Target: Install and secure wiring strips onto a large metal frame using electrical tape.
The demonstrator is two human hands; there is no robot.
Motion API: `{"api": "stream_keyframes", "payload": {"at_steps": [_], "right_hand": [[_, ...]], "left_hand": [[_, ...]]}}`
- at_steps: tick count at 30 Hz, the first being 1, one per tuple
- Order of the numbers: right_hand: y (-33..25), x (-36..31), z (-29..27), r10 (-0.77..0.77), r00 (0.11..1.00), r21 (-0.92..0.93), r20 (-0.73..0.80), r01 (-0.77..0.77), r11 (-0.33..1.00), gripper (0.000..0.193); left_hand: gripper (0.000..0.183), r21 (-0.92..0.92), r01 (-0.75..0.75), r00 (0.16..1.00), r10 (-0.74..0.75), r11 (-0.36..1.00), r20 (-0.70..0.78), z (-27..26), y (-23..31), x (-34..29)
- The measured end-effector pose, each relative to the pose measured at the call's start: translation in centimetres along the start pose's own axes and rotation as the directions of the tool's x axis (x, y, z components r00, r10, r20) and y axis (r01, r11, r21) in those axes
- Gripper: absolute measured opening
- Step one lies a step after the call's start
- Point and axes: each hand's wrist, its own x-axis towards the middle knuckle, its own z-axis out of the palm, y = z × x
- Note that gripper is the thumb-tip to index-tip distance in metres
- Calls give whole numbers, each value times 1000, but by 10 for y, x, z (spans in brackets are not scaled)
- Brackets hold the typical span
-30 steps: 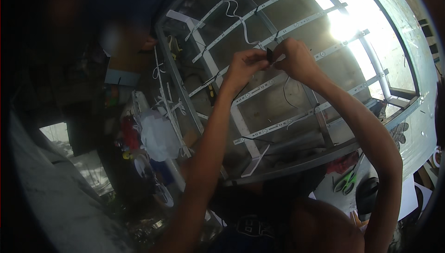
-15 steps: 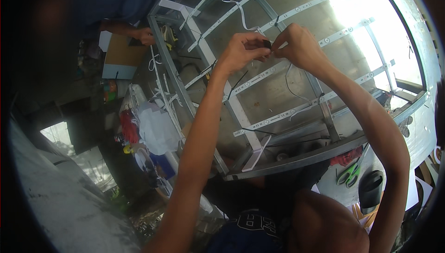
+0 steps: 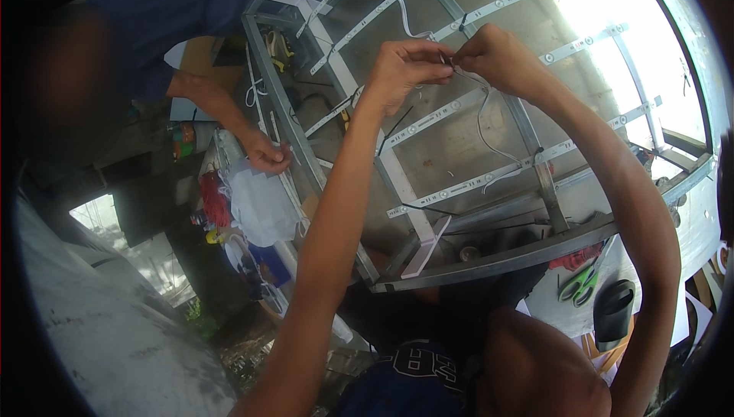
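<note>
Over the metal frame (image 3: 501, 255), my two hands meet fingertip to fingertip. My left hand (image 3: 401, 74) is closed in a pinch on a small black piece (image 3: 446, 59), mostly hidden by the fingers. Bent at the wrist, my right hand (image 3: 497, 58) pinches at a thin wire (image 3: 482, 123) right beside it. That wire loops down from my fingertips to a white LED strip (image 3: 459, 189) nearest me. Another LED strip (image 3: 432, 125) runs just below my hands. A white cable (image 3: 401, 13) comes down from the far side toward my fingers.
At the left, a co-worker's hand (image 3: 267, 155) hangs by the frame's edge, above a white plastic bag (image 3: 261, 207). Yellow-and-black pliers (image 3: 277, 51) lie inside the frame's far left corner. Green-handled scissors (image 3: 585, 285) and a black slipper (image 3: 613, 314) are at the lower right.
My hands have closed together, and less of the black piece shows. The co-worker's hand has moved from the frame's far left corner down toward the plastic bag.
</note>
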Motion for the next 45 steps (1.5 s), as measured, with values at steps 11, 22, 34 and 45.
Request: {"api": "stream_keyframes", "payload": {"at_steps": [11,22,34,45], "right_hand": [[8,2,-2,-12,991,135,-137,30,990,24],[11,4,2,-85,985,124,-150,104,987,23],[13,5,9,-86,985,137,-151,107,985,25],[0,8,6,-57,991,-21,-119,54,998,19]], "left_hand": [[52,-393,-79,968,-25,916,-251,30,-19,-4],[77,-303,87,859,-225,949,-459,52,-7,-1],[77,-300,-101,888,-50,949,-458,54,-25,2],[63,-408,-93,967,-16,908,-255,21,-31,-19]]}}
